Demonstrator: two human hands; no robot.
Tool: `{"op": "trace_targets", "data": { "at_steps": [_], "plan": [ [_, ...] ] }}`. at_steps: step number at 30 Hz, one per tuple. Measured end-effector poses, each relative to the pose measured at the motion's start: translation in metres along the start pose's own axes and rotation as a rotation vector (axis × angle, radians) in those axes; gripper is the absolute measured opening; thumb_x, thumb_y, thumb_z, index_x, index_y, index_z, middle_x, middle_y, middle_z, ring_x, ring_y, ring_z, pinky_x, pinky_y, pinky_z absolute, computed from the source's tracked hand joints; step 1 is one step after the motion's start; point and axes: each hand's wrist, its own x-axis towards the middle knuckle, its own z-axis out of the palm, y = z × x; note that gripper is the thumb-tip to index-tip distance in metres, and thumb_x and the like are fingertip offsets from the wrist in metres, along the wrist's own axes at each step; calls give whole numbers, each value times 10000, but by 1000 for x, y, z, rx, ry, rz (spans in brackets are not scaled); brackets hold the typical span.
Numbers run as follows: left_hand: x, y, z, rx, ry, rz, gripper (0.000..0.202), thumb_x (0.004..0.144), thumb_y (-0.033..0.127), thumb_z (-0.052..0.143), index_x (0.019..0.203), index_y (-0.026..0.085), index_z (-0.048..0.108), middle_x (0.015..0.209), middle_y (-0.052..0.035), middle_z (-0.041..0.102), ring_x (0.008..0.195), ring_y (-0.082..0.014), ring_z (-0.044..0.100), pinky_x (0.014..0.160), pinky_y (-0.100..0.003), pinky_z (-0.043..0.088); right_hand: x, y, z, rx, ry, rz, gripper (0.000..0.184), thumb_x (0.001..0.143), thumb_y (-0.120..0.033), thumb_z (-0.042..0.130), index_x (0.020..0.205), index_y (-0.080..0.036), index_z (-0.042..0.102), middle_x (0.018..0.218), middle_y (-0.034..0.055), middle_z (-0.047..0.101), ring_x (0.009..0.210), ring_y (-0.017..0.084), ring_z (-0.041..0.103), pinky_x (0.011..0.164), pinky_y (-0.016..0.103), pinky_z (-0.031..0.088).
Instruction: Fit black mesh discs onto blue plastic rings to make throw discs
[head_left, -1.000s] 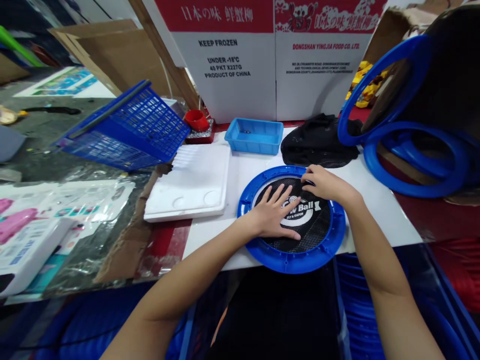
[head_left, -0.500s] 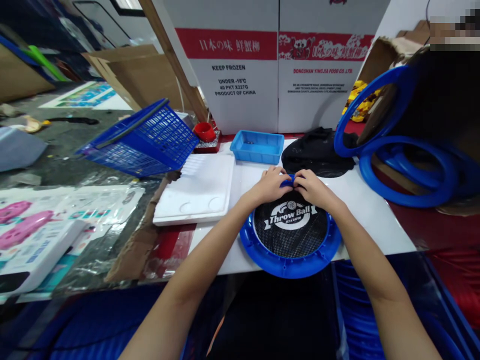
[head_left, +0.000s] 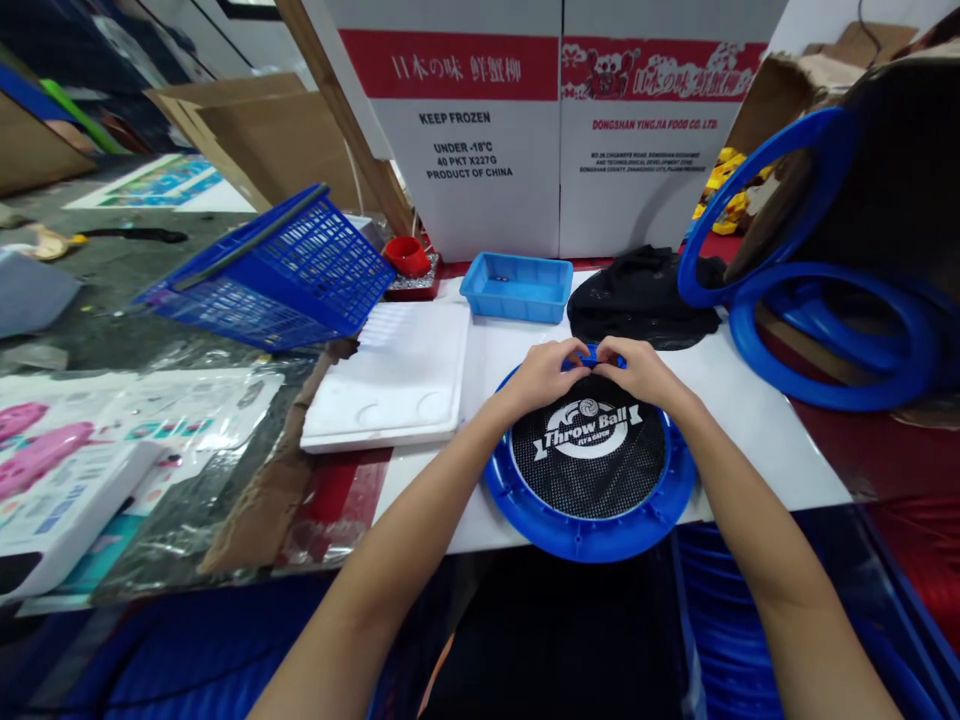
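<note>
A blue ring frame (head_left: pixel 585 530) lies flat on the white board (head_left: pixel 757 420), overhanging its near edge. Black mesh (head_left: pixel 589 470) printed "Throw Ball" fills the ring. My left hand (head_left: pixel 541 375) and my right hand (head_left: pixel 637 370) meet at the ring's far edge, fingers curled and pinching the mesh against the blue rim there. What sits under the fingertips is hidden.
A heap of black mesh (head_left: pixel 641 300) and a small blue tray (head_left: pixel 516 287) lie beyond the ring. Spare blue rings (head_left: pixel 832 345) stack at the right. A white foam tray (head_left: pixel 390 375), a tilted blue basket (head_left: pixel 277 275) and cardboard boxes (head_left: pixel 525 130) stand left and behind.
A second ago my left hand lay flat on the mesh; it moved up to the far rim to meet the right hand. Both have stayed pinched there since.
</note>
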Motion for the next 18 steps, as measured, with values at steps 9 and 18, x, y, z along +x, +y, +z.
{"op": "trace_targets", "data": {
  "at_steps": [9,18],
  "plan": [
    [2,-3,5,113,38,30,156,976,227,694,1126,204,729,1101,-70,815,1027,-268,756,953,-401,567,9,1,5,-36,9,25,75,935,-209,664,942,-228,735,877,13,775,818,204,693,780,313,488],
    [6,-16,10,74,152,39,112,955,119,633,998,200,698,1010,-59,794,970,-239,743,930,-374,562,9,3,4,-116,5,-85,125,964,-159,626,991,-231,724,941,36,752,882,221,703,821,331,493]
  ]
}}
